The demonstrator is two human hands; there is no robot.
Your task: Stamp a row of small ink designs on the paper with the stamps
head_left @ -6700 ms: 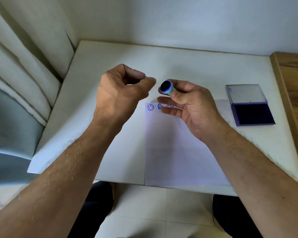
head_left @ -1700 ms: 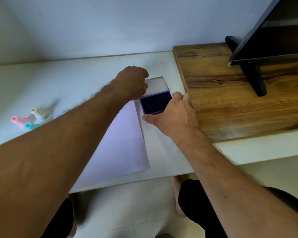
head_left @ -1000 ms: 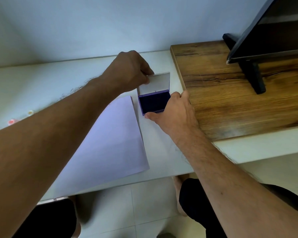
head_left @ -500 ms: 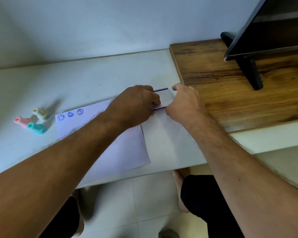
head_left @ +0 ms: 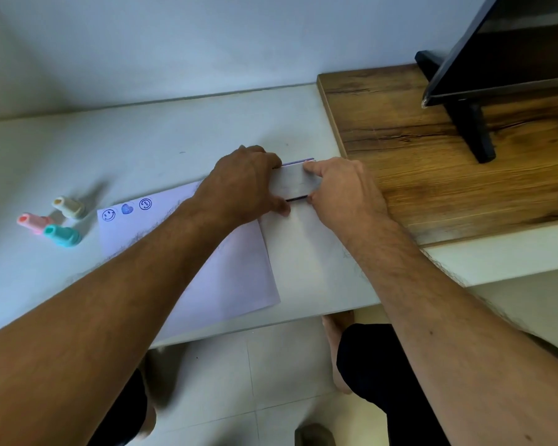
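The ink pad [head_left: 295, 185] lies with its lid down on the white table, right of the paper. My left hand [head_left: 244, 185] grips its left side and my right hand [head_left: 342, 188] grips its right side, thumb and fingers pinching the case. The white paper [head_left: 226, 272] lies in front of me with three blue prints along its top edge: a smiley [head_left: 108, 215], a heart [head_left: 127, 208] and a round face [head_left: 145, 204]. Three small stamps lie to the left of the paper: cream [head_left: 69, 207], pink [head_left: 33, 221] and teal [head_left: 62, 235].
A wooden board [head_left: 432, 162] adjoins the table [head_left: 142, 146] on the right, carrying a dark monitor [head_left: 509, 43] on a black stand. A wall runs behind the table. My legs and the tiled floor show below the front edge.
The ink pad's lid was folded down from open to shut by my left hand while the right held the base. Both hands now press on the shut case.
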